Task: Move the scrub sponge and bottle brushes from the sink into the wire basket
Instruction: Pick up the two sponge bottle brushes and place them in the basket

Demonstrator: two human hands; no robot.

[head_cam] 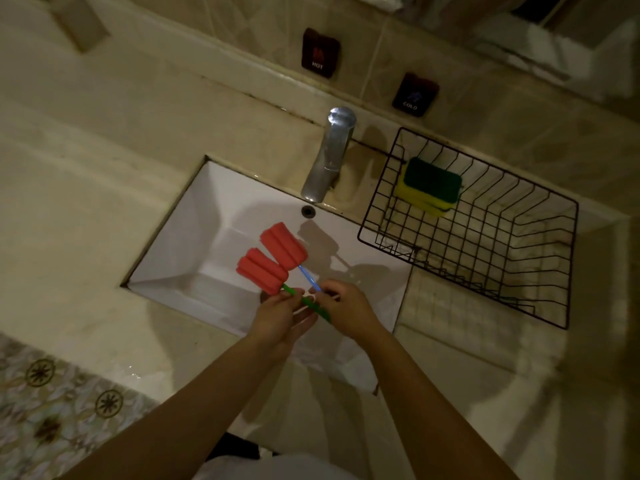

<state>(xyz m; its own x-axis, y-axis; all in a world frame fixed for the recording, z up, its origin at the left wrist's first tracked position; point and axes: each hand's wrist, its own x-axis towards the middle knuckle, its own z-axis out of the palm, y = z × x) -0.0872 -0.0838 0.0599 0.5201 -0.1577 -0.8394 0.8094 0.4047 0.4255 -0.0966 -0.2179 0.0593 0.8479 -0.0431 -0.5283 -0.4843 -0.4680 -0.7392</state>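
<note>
Sink bench, two brushes in hand, sponge already in the basket.

From the left we record: the white sink [180, 244], set into the pale bench [86, 161]; above its basin, our left hand [282, 315], fingers clamped on the green-handled bottle brush [263, 270], whose red foam head points up and left; just beside it, foam heads touching, the blue-handled bottle brush [284, 244], its handle pinched by the closed fingers of our right hand [346, 311]. We note both brushes held clear of the basin. Behind stands the chrome tap [329, 157]. Further right, on the bench, sits the black wire basket [519, 271], with the yellow-and-green scrub sponge [431, 185] lying in its far left corner.
</note>
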